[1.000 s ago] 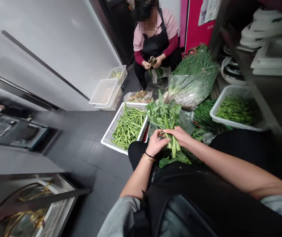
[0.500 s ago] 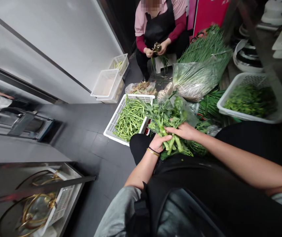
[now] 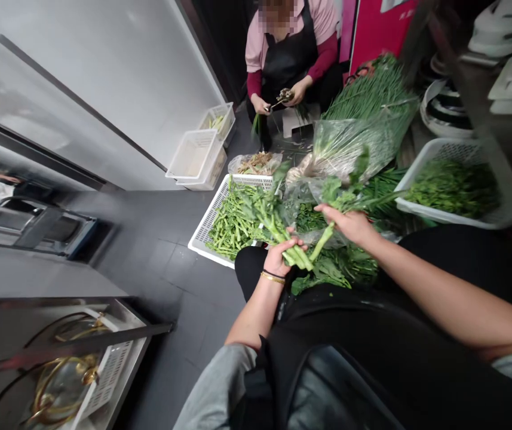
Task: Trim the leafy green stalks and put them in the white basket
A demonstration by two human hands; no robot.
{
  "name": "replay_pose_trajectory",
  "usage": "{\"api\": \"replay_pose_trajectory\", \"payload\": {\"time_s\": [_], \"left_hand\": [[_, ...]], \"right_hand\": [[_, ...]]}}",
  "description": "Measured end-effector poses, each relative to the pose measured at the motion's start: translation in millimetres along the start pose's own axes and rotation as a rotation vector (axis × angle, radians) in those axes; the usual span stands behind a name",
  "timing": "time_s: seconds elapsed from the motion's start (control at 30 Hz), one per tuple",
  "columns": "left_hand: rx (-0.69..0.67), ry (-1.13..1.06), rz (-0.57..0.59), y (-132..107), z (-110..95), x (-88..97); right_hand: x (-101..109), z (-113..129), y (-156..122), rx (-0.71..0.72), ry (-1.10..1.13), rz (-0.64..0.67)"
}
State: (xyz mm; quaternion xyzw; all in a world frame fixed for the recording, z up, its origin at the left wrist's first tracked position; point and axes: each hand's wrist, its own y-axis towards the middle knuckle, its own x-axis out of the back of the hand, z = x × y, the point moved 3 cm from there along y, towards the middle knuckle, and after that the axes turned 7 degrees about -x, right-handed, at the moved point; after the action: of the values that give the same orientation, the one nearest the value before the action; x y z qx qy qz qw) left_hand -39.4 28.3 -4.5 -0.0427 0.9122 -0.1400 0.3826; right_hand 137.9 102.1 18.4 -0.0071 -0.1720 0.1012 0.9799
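Observation:
My left hand (image 3: 280, 255) is closed around a bunch of thick green leafy stalks (image 3: 273, 224), their cut ends pointing toward me. In my right hand (image 3: 349, 224) is a single leafy stalk (image 3: 322, 240), gripped near its middle, with its lower end close to the bunch. Loose green leaves (image 3: 327, 272) lie below both hands, by my lap. Just beyond my left hand stands a white perforated basket (image 3: 202, 230) holding many trimmed green stems (image 3: 233, 224).
A co-worker (image 3: 289, 63) sits opposite, handling thin green stalks. Long green stalks in a clear plastic bag (image 3: 349, 143) lie at centre right. A white basket of greens (image 3: 455, 185) stands at right, stacked white crates (image 3: 197, 155) at the wall. A cart (image 3: 49, 224) is at left.
My right hand has moved right and up, away from my left hand, with one stalk apart from the bunch. My left hand keeps the other stalks. The co-worker's hands have moved apart.

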Motion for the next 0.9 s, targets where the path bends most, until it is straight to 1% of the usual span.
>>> {"api": "replay_pose_trajectory", "payload": {"time_s": [0.03, 0.1, 0.17, 0.2, 0.27, 0.3, 0.37, 0.43, 0.5, 0.57, 0.63, 0.7, 0.77, 0.83, 0.9], "left_hand": [[-0.007, -0.015, -0.027, -1, -1, 1.9], [0.001, -0.034, -0.031, -5, 0, 1.0], [0.060, -0.021, 0.026, -11, 6, -5.4], [0.095, -0.001, 0.054, -15, 10, -9.0], [0.112, 0.046, 0.070, -20, 14, -14.0], [0.086, 0.065, 0.056, -22, 13, -14.9], [-0.007, 0.091, 0.024, -22, 9, -14.7], [-0.094, 0.113, 0.005, -21, 3, -13.9], [-0.139, 0.133, -0.004, -20, -2, -14.4], [-0.158, 0.152, -0.007, -19, -4, -16.7], [-0.161, 0.172, -0.011, -18, -4, -19.7], [-0.154, 0.176, -0.016, -17, -2, -22.5], [-0.143, 0.146, -0.016, -17, 0, -24.8], [-0.137, 0.103, -0.009, -16, 4, -26.7], [-0.140, 0.079, -0.006, -17, 7, -27.8]], "right_hand": [[3, -1, 2, -0.098, 0.093, -0.004], [-1, 2, 3, -0.251, 0.248, 0.079], [-13, 8, 5, -0.327, 0.328, 0.153], [-20, 10, 5, -0.342, 0.343, 0.162], [-31, 14, 8, -0.341, 0.354, 0.154], [-35, 16, 9, -0.335, 0.362, 0.168], [-39, 17, 13, -0.332, 0.399, 0.256], [-34, 20, 18, -0.330, 0.499, 0.310], [-24, 24, 22, -0.313, 0.616, 0.271], [-15, 27, 25, -0.288, 0.688, 0.228], [-13, 29, 26, -0.283, 0.706, 0.251], [-16, 28, 25, -0.281, 0.702, 0.279], [-22, 26, 20, -0.225, 0.678, 0.232], [-26, 27, 13, -0.045, 0.537, 0.098], [-28, 30, 2, 0.167, 0.321, -0.044]]}}
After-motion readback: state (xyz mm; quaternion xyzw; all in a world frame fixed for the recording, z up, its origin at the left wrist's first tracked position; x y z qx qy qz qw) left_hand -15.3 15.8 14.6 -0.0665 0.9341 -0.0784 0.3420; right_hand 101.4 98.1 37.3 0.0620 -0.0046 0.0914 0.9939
